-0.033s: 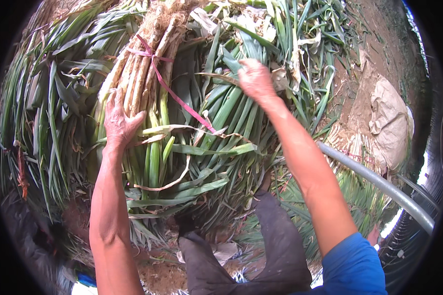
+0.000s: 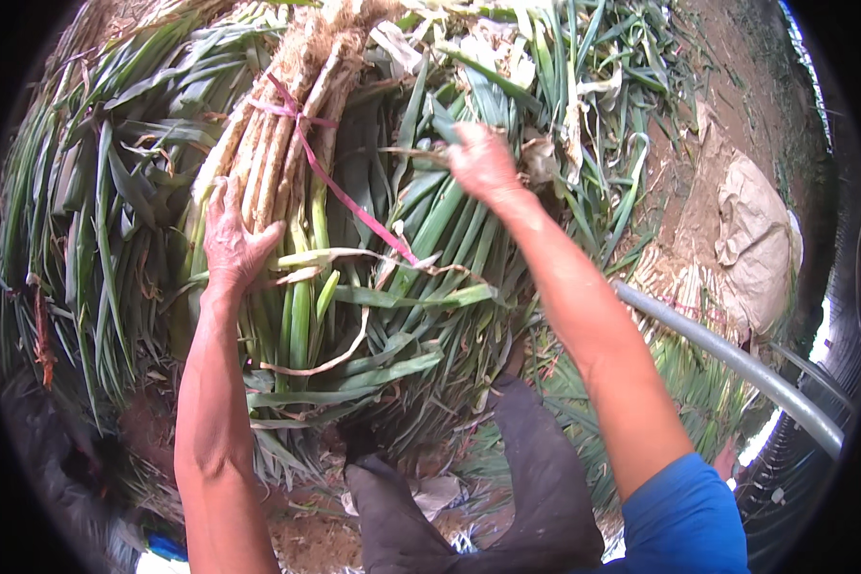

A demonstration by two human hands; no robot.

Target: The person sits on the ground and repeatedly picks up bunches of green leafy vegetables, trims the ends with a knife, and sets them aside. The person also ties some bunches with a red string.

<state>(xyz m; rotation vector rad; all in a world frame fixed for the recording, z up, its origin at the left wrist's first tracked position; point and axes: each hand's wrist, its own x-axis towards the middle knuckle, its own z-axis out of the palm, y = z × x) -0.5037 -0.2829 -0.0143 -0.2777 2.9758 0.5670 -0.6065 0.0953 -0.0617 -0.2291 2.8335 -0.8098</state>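
Observation:
A bundle of long green onions [image 2: 258, 158], pale stalks and shaggy roots pointing away from me, lies atop a heap of green leaves. A pink tie [image 2: 287, 110] circles its stalks, one loose end trailing to the right across the leaves. My left hand [image 2: 232, 237] rests on the bundle below the tie, fingers stretched out and thumb apart. Right of the bundle, my right hand [image 2: 486, 167] is closed at the green onion leaves [image 2: 444, 122]; its fingertips are partly hidden, but it seems to grip a leaf there.
More green onions [image 2: 77, 210] are heaped at the left, with loose leaves [image 2: 584, 86] at the far right. A grey metal pipe [image 2: 727, 359] slants across the right side. Beyond it lie a crumpled tan sack [image 2: 751, 230] and more pale stalks [image 2: 684, 282]. My legs [image 2: 545, 459] stand close below.
My right hand has shifted slightly left and down toward the bundle. The left hand stays on the bundle, almost unmoved.

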